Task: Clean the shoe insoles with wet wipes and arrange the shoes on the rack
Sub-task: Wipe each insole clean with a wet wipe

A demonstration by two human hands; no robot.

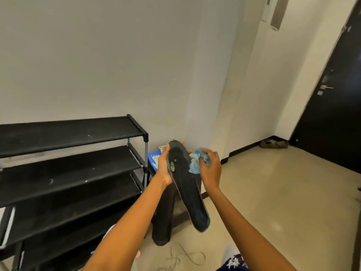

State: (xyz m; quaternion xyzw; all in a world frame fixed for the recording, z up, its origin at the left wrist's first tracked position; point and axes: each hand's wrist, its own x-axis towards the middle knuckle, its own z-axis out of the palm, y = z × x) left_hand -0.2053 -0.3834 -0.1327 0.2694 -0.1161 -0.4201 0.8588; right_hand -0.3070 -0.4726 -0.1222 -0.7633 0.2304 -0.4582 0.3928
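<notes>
The left hand (166, 167) grips a dark insole (187, 184) near its heel end, fingers curled behind it and thumb along its near edge, holding it up in the air with the toe end hanging down toward the person. The right hand (210, 169) is bunched around a crumpled blue wet wipe (195, 165) and presses it against the insole's right edge. The insole looks thin and light, and it probably flexes easily, so it likely needs support from behind right where the wipe rubs; a grip at the heel alone would let the long free end wobble. The damp wipe is soft and may tear or slip if dragged hard. Below the hands a second dark insole (163, 216) rests on the floor (273, 192). To the left stands the black shoe rack (68, 153), its shelves holding no shoes in view
</notes>
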